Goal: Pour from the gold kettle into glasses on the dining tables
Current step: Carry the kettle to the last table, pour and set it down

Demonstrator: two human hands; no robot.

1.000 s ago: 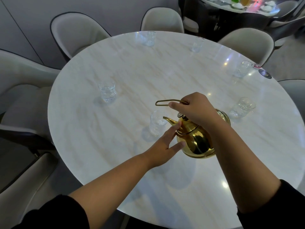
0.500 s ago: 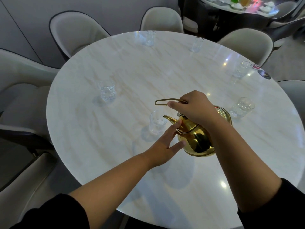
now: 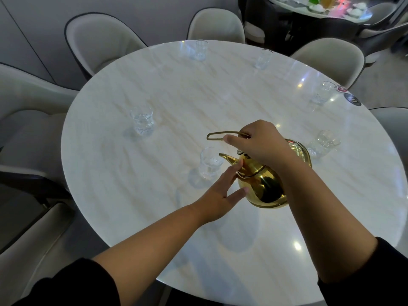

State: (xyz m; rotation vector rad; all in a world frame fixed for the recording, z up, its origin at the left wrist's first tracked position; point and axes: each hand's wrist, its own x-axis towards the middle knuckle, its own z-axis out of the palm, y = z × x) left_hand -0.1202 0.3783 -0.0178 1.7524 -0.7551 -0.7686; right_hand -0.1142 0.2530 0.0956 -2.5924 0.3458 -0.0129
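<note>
The right hand (image 3: 262, 143) is clenched around the thin wire handle (image 3: 220, 135) of the gold kettle (image 3: 262, 184), carrying it just above the bench (image 3: 154, 206) near its middle. From that grip the kettle's long axis runs toward nine o'clock: the handle loop juts out that way, and below it the spout (image 3: 227, 157) points the same direction, its tip right at the rim of the nearest glass (image 3: 209, 162). That glass sits at about nine o'clock from the kettle body, just beside it, so the pour looks to need mostly a further tip of the spout, with little or no sideways travel.

The left hand (image 3: 220, 195) is released, fingers spread flat, fingertips touching the kettle's shoulder and belly from the seven o'clock side; it is the nearer hand to the glass.

The kettle is polished, round-bellied, mirror-bright, with a short curved spout. The glass is clear, patterned and appears partly filled, though I cannot tell whether liquid is flowing now. Other glasses stand around the bench edge, one (image 3: 142, 120) at ten o'clock, another (image 3: 324, 142) at three.
</note>
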